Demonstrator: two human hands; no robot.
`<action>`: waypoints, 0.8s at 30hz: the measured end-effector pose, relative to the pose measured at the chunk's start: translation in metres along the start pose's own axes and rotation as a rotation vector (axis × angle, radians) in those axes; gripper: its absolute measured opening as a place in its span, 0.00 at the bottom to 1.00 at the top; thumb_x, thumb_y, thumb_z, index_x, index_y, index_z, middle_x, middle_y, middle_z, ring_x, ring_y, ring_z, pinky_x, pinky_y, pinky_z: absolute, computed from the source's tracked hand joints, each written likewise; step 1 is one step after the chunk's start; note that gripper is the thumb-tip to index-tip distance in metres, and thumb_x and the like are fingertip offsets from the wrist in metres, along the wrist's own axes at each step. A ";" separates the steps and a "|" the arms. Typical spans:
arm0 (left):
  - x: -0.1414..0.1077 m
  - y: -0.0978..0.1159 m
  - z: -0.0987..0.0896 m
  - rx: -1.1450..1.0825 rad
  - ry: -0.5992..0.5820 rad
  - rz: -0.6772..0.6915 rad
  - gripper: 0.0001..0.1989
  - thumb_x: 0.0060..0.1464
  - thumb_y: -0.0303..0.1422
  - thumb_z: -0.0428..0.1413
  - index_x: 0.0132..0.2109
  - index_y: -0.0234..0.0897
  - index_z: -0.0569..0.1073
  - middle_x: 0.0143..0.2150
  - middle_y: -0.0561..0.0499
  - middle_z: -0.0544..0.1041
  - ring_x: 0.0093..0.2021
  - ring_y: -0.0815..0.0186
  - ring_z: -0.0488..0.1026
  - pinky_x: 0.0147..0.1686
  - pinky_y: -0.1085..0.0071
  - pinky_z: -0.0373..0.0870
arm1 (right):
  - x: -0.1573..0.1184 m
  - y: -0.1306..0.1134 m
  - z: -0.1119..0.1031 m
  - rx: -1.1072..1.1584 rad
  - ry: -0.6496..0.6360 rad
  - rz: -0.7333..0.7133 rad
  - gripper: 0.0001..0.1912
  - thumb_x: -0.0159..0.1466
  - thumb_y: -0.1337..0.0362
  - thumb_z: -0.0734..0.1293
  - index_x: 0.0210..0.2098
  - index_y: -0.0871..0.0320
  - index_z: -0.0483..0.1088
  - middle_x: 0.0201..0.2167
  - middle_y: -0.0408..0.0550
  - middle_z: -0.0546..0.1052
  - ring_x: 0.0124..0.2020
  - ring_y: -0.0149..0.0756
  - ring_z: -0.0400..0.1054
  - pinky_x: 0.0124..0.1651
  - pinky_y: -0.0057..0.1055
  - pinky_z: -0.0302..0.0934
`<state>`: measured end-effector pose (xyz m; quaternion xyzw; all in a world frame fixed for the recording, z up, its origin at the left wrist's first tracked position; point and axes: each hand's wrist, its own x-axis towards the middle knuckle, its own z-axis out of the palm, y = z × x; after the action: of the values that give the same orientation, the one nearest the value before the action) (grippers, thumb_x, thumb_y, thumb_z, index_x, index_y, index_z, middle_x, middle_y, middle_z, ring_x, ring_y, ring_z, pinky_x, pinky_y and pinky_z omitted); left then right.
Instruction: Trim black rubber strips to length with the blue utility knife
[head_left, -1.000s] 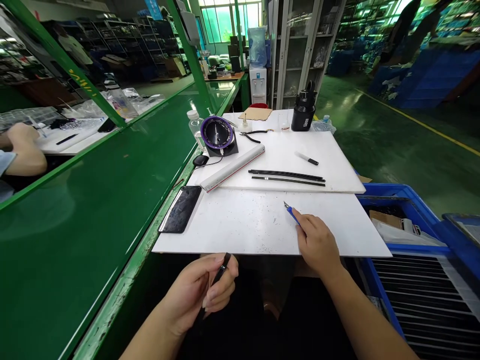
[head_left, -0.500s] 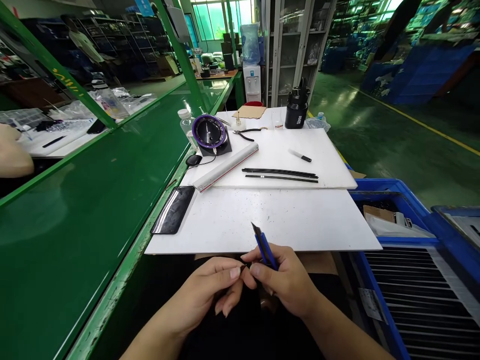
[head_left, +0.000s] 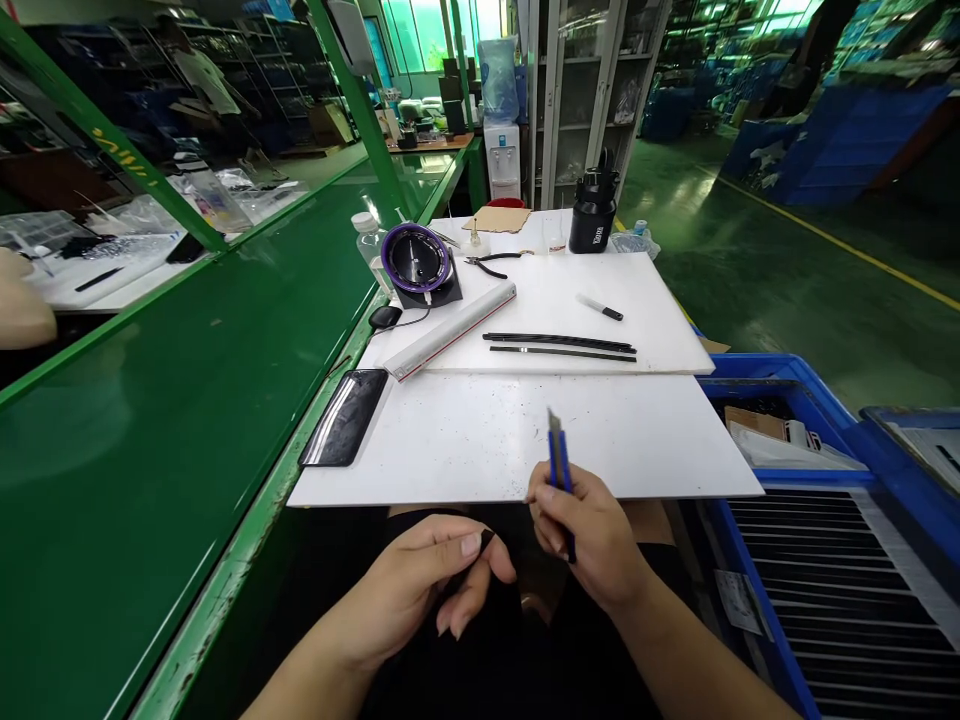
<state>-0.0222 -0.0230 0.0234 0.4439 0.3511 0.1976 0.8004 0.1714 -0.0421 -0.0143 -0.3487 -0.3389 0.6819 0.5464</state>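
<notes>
My right hand (head_left: 589,530) is closed round a blue utility knife (head_left: 559,462), its blade pointing up and away over the front of the white board (head_left: 450,430). Lower and to the left, my left hand (head_left: 442,565) pinches a small black piece (head_left: 487,538) between thumb and fingers, in front of the board's near edge. Black strips (head_left: 559,343) lie farther back on the white slab, with a long white bar (head_left: 454,330) slanting to their left. A glossy black panel (head_left: 345,418) rests at the board's left side.
A purple-rimmed fan (head_left: 417,258), pliers (head_left: 495,264), a small brush-like tool (head_left: 600,308) and a black bottle (head_left: 592,215) stand or lie toward the back. Blue crates (head_left: 795,368) are at the right, and a green frame edge (head_left: 247,540) runs along the left.
My right hand has moved away from my left hand, up and to the right, with the knife now more upright. My left hand has barely moved and still pinches the black piece.
</notes>
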 end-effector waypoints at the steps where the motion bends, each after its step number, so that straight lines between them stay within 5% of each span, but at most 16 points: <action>1: 0.000 0.000 0.000 -0.003 0.004 0.000 0.20 0.61 0.44 0.54 0.36 0.30 0.80 0.16 0.52 0.67 0.16 0.75 0.57 0.20 0.76 0.50 | -0.001 0.000 0.002 -0.049 -0.023 0.027 0.09 0.66 0.60 0.68 0.35 0.60 0.71 0.16 0.36 0.62 0.18 0.24 0.52 0.22 0.24 0.46; 6: 0.002 -0.003 0.001 -0.029 0.012 0.015 0.20 0.62 0.44 0.53 0.35 0.30 0.79 0.15 0.52 0.67 0.15 0.75 0.57 0.21 0.76 0.51 | -0.006 0.002 0.015 -0.108 -0.162 0.089 0.09 0.66 0.59 0.69 0.36 0.59 0.71 0.23 0.41 0.73 0.21 0.26 0.59 0.25 0.26 0.51; 9: 0.003 -0.006 0.003 -0.020 0.066 -0.005 0.20 0.62 0.43 0.52 0.36 0.29 0.78 0.16 0.51 0.67 0.16 0.75 0.57 0.20 0.76 0.50 | -0.003 -0.003 0.008 -0.355 -0.050 -0.070 0.12 0.68 0.59 0.65 0.30 0.58 0.67 0.23 0.41 0.70 0.24 0.29 0.60 0.29 0.28 0.55; 12: 0.006 -0.006 0.002 -0.109 0.206 0.018 0.18 0.63 0.41 0.52 0.36 0.30 0.77 0.17 0.52 0.65 0.17 0.74 0.56 0.20 0.77 0.51 | 0.007 -0.012 -0.013 -0.836 0.145 -0.285 0.12 0.70 0.58 0.61 0.33 0.58 0.67 0.27 0.44 0.69 0.28 0.33 0.62 0.32 0.32 0.58; 16: 0.010 -0.001 -0.004 -0.395 0.369 0.057 0.13 0.62 0.36 0.51 0.34 0.33 0.75 0.19 0.56 0.60 0.17 0.76 0.51 0.18 0.78 0.50 | 0.026 -0.013 -0.053 -1.307 0.250 -0.453 0.16 0.72 0.61 0.58 0.53 0.61 0.70 0.41 0.53 0.74 0.39 0.41 0.68 0.39 0.38 0.65; 19: 0.013 0.001 -0.007 -0.454 0.389 0.076 0.12 0.62 0.35 0.51 0.36 0.33 0.76 0.19 0.56 0.60 0.17 0.75 0.51 0.18 0.78 0.49 | 0.037 -0.004 -0.075 -1.427 0.327 -0.605 0.20 0.73 0.63 0.57 0.60 0.61 0.68 0.41 0.55 0.75 0.42 0.44 0.69 0.43 0.41 0.67; 24: 0.013 0.004 -0.004 -0.399 0.342 0.095 0.13 0.61 0.36 0.52 0.39 0.32 0.78 0.20 0.54 0.63 0.17 0.76 0.52 0.17 0.79 0.50 | 0.046 0.007 -0.088 -1.463 0.306 -0.629 0.17 0.69 0.66 0.62 0.55 0.58 0.74 0.38 0.52 0.76 0.42 0.45 0.68 0.45 0.44 0.68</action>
<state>-0.0162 -0.0102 0.0202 0.2534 0.4141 0.3723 0.7910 0.2353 0.0093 -0.0715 -0.5956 -0.7027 0.0468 0.3863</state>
